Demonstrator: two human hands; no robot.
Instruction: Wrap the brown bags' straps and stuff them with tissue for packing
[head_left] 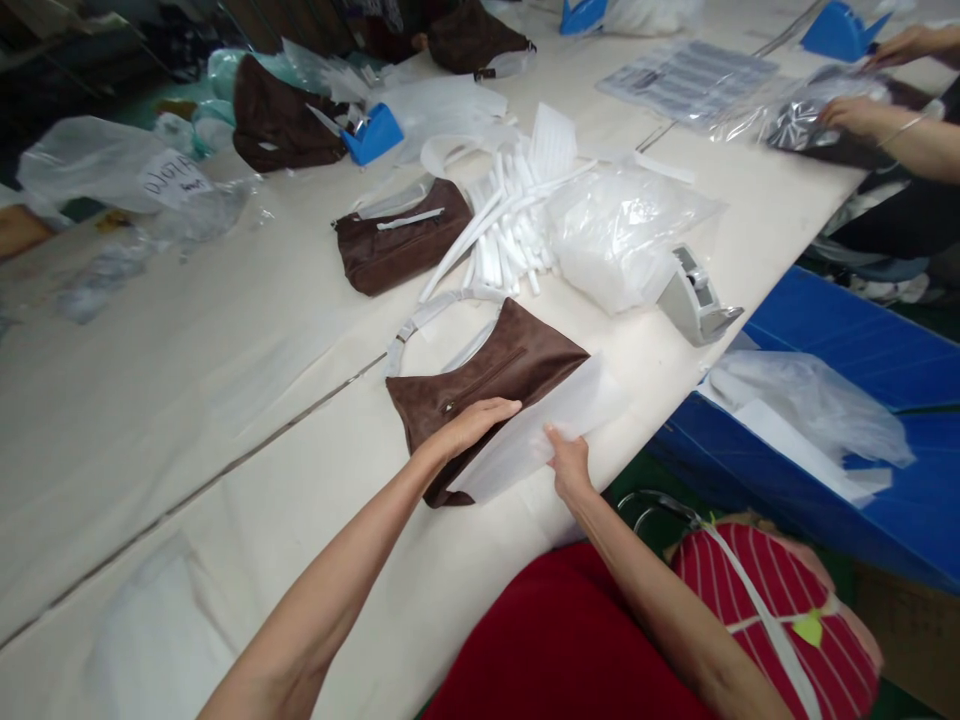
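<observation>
A brown handbag (pixel 480 375) lies on the table in front of me, its wrapped strap (pixel 420 318) looped toward the far side. My left hand (pixel 480 422) rests flat on the bag's near part, fingers stretched out. A thin white translucent sheet (pixel 517 450) lies along the bag's near edge, partly under or against it; I cannot tell which. My right hand (pixel 568 460) pinches this sheet between thumb and fingers.
Beyond the bag are another brown handbag (pixel 405 235), a pile of white strips (pixel 502 220), a clear plastic bag (pixel 622 230) and a grey tape dispenser (pixel 697 300). A blue bin (pixel 810 470) stands right of the table. A co-worker's hands (pixel 862 115) handle plastic at upper right.
</observation>
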